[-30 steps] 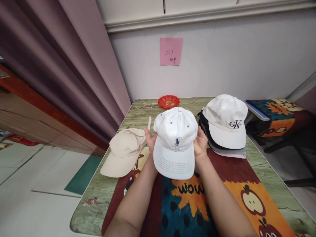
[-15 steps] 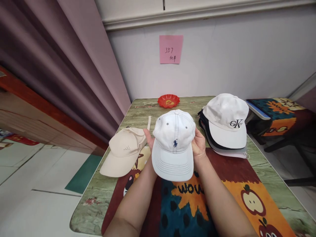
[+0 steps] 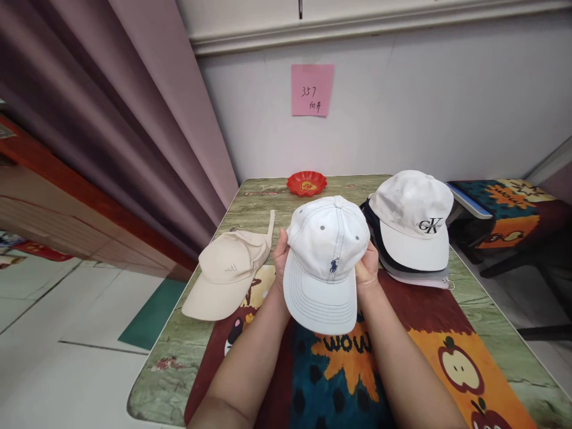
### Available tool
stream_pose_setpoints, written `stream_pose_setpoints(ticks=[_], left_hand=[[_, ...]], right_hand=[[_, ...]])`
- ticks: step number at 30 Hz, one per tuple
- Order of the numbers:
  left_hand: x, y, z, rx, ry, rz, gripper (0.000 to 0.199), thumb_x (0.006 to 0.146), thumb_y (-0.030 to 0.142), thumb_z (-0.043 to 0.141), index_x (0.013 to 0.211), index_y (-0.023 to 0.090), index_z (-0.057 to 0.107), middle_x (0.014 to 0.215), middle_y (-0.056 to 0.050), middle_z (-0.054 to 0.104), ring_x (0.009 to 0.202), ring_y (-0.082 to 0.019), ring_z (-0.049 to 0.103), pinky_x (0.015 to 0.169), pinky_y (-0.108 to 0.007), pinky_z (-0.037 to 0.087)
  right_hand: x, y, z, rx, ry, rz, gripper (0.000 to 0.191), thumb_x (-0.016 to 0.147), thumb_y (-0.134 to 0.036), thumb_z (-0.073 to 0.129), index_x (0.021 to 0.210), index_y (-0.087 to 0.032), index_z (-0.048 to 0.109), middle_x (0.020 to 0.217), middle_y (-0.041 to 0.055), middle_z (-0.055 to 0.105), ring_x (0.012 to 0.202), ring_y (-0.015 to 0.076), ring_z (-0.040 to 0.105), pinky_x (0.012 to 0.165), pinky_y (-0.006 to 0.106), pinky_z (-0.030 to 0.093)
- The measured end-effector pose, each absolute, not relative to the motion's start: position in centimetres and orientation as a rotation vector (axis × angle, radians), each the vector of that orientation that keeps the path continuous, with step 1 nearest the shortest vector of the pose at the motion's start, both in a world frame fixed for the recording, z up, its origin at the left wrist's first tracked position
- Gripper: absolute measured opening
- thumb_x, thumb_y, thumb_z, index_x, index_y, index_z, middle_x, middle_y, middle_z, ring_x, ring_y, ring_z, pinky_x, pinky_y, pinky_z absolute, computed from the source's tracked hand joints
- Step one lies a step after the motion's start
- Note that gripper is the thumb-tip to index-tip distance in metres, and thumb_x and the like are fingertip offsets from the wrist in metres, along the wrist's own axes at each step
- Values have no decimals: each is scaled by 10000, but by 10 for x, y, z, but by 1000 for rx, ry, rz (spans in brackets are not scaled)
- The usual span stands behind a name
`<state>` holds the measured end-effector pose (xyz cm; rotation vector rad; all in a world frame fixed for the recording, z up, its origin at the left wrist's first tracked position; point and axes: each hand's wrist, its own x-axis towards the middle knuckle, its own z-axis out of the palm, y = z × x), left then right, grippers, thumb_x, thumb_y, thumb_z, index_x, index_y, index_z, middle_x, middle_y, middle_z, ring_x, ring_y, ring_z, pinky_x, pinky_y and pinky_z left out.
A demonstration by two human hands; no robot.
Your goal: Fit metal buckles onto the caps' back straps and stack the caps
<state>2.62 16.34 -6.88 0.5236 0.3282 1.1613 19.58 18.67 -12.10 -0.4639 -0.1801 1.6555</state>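
Note:
Between my two hands is a pale blue baseball cap [image 3: 325,250] with a small dark blue horse-rider emblem, its brim pointing toward me. My left hand [image 3: 280,259] grips its left side, thumb up along the edge; the other fingers are hidden behind the cap. On the opposite side my right hand [image 3: 368,268] holds the cap, its fingers mostly covered. A beige cap [image 3: 227,271] with a loose strap lies on the table to the left. To the right, a white cap [image 3: 413,208] with dark letters tops a stack of caps [image 3: 402,273].
A scalloped red dish [image 3: 307,183] sits at the back of the green wood-patterned table [image 3: 156,381]. Under my arms lies a colourful printed cloth [image 3: 447,333]. A pink note [image 3: 312,89] is on the wall, and a purple curtain [image 3: 179,107] hangs at left.
The pale blue cap has shifted a little to the right and tilted, its crown leaning right, with both hands moving along. The beige cap and the stack stay in place.

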Motion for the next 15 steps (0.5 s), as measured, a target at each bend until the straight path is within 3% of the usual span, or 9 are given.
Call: stream_pose_setpoints(ticks=[12,15], left_hand=[[25,159,-74,627,332,1126,875,827,863,369,1410,245,581,1416,-77,636,1452,-384,427,1177,-583,359],[24,155,-77,617,363,1113,833,832,819,436,1393,226,600,1387,-85,657,1431,-387,456,1178,-585,361]], right_hand=[[198,183,-116,-513,-218,1592,363,890,-300,441,1113,-213,714,1065,61,794,1301,234,608,1170,504,409],[199,184,-112,-518,-218,1677,374,916,-314,433,1157,-208,698,1094,67,788,1281,238,622,1148,512,431]])
